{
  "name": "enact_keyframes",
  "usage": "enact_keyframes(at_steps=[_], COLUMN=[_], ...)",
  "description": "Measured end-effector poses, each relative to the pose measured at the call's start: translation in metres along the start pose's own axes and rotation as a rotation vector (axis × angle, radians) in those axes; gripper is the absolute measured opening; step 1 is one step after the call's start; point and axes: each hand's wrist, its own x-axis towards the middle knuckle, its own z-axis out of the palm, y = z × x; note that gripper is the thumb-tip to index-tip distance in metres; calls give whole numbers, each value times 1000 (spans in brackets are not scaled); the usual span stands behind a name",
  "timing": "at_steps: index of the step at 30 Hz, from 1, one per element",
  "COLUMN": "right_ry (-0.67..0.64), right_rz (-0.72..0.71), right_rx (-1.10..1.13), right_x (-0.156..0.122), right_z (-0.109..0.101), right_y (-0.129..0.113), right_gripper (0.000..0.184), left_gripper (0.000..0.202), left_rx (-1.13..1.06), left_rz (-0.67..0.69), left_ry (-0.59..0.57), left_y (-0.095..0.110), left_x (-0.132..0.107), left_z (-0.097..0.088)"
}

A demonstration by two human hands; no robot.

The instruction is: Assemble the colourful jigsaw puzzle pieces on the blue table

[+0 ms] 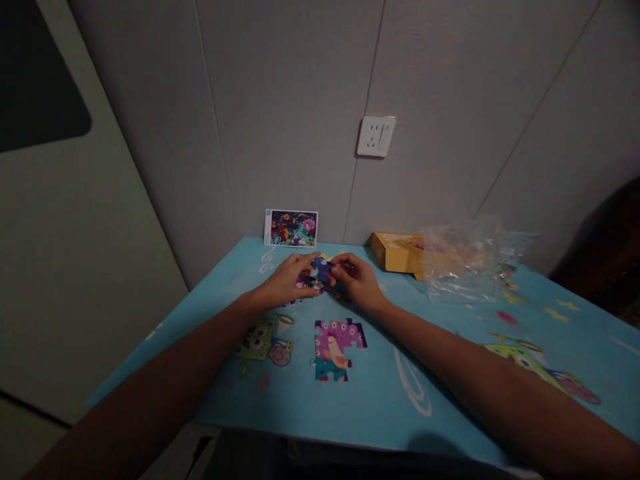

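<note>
Near the far side of the table, both hands meet at dark blue jigsaw puzzle pieces (323, 269). My left hand (289, 280) has its fingertips at the left edge of these pieces, with the thumb lower and apart. My right hand (357, 280) pinches the right side of the blue pieces between thumb and fingers. More purple, patterned pieces (306, 284) show beneath, partly covered by the hands. Closer to me lies a joined puzzle section (334, 352), purple and teal with a pale bird-like figure and a notched right side.
A picture card (291, 229) of a colourful scene leans on the wall at the back. An orange box (399, 253) and a crumpled clear plastic bag (463, 263) lie at the back right. The blue tablecloth (370, 413) has printed cartoon figures. A socket (376, 137) is on the wall.
</note>
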Motion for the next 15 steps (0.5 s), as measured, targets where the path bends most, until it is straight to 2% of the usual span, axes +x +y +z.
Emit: enact_keyframes(at_steps=[2, 5, 11, 15], right_ry=[-77, -88, -110, -73], right_rz=[22, 1, -267, -241], right_rx=[9, -81, -681, -875], right_x=[-4, -5, -3, -3], right_z=[5, 2, -11, -11], right_y=[-1, 0, -2, -6], right_gripper=[28, 26, 27, 36], left_gripper=[70, 62, 62, 63], left_rx=[-3, 49, 105, 138], left_rz=[0, -14, -99, -99], left_ry=[26, 41, 59, 79], left_y=[1, 1, 2, -3], left_x=[0, 0, 1, 2], left_z=[-1, -3, -6, -3])
